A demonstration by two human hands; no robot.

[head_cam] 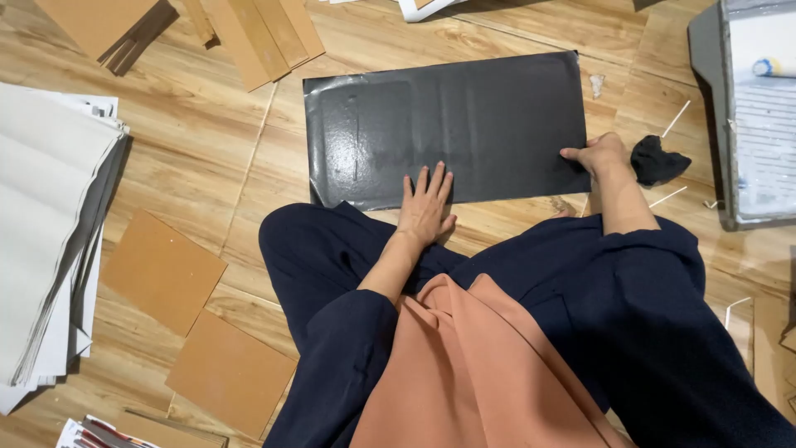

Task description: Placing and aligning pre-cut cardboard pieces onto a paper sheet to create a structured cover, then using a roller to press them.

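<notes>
A person sits on a wooden floor, seen from above, with a large black sheet lying flat just in front of their knees. The left hand rests palm down on the near edge of the black sheet, its fingers straight and slightly spread, pressing on the sheet. The right hand is at the sheet's right edge, its fingers curled and pinching that edge with the thumb on top. Just to the right of the black sheet, touching the right hand, lies a crumpled black cloth. Further right of the sheet stands a grey tray with a small roller in it. Left of the sheet, well apart, is a thick stack of white paper. Two brown cardboard pieces lie on the floor left of the person's knee, nearer than the sheet. More brown cardboard strips lie beyond the sheet's far left corner.
</notes>
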